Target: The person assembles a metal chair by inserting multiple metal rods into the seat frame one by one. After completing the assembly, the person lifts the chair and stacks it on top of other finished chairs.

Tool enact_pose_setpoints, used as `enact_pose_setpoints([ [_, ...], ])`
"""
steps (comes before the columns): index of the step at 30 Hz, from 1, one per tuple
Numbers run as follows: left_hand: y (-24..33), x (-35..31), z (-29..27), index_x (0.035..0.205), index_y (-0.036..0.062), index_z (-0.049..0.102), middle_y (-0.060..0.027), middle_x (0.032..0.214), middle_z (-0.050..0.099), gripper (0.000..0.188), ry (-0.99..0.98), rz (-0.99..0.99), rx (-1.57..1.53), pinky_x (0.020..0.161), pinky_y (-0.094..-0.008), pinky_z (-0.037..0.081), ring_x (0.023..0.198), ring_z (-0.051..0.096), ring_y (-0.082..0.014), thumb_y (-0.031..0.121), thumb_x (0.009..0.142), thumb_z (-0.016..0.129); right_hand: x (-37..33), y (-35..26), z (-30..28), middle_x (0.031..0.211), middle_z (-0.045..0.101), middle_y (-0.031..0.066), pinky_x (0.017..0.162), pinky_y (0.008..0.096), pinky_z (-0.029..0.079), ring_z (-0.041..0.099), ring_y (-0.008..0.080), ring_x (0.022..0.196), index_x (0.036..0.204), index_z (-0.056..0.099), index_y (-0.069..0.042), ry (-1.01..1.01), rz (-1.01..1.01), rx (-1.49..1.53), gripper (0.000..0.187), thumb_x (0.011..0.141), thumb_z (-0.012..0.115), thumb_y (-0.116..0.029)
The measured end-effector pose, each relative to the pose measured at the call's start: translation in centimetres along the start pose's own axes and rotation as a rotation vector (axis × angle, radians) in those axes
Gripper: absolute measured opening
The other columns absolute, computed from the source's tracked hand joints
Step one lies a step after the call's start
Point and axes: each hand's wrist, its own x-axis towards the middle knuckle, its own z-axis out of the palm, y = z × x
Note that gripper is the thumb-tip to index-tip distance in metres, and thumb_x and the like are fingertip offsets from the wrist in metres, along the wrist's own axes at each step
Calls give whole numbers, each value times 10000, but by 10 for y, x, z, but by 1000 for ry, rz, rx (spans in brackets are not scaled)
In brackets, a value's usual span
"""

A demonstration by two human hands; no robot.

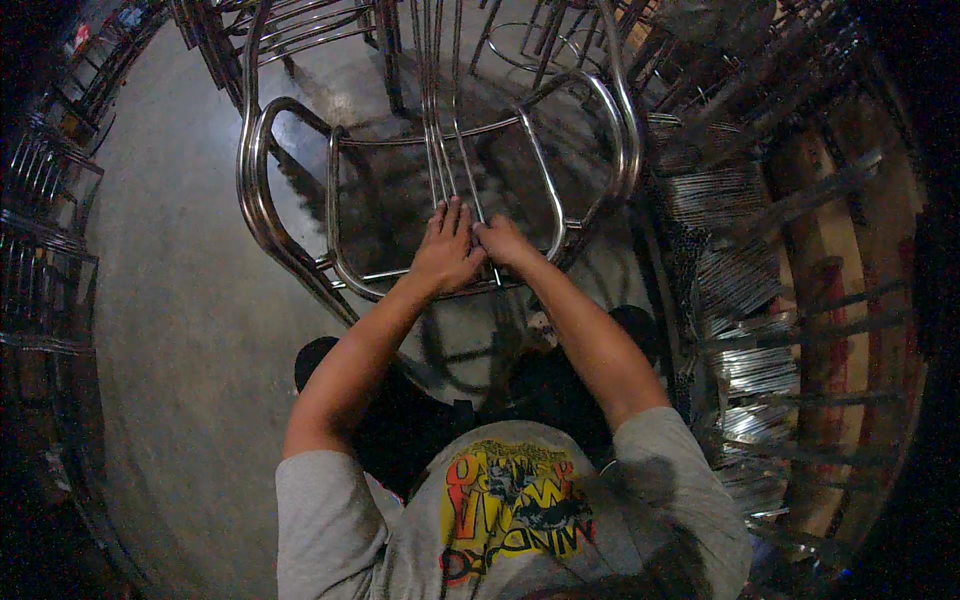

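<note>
A shiny metal chair frame (333,190) of bent tubes stands in front of me, with curved arms at both sides. Several thin metal rods (430,110) run lengthwise over its open seat. My left hand (447,250) lies over the near part of these rods, palm down, fingers stretched forward. Just to its right, my right hand (506,244) is closed around a single metal rod (461,140), set slightly apart from the others. That rod's near end sticks out below the hand, by the seat's front bar. The right fingertips are partly hidden.
Bundles of shiny metal pieces (755,370) are stacked along the right, beside brown boards or cartons (835,330). More metal frames (45,250) line the left edge. Another tubular frame (310,35) stands beyond the chair. The floor (180,330) is grey concrete.
</note>
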Motion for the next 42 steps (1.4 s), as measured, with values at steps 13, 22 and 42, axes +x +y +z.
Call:
enact_pose_setpoints([
  [13,1,-6,-7,1435,-88,202,-289,1512,148,740,9,32,-78,1164,-454,119,1414,106,-436,422,925,367,13,17,12,979,665,238,751,403,495,647,275,902,1078,582,99,114,-81,106,519,865,593,-374],
  [22,-7,-2,3,1444,-83,181,-282,1519,133,749,-3,54,-39,1166,-447,112,1419,94,-431,433,929,354,16,17,10,1000,664,230,781,392,497,636,259,924,1150,551,94,70,-81,112,474,887,588,-298],
  [42,2,-6,-17,1459,-43,170,-235,1541,97,674,-56,-53,-208,1170,-463,101,1424,73,-412,329,946,400,23,31,16,795,647,130,641,384,482,596,203,711,985,598,83,-52,-63,158,391,905,579,-299],
])
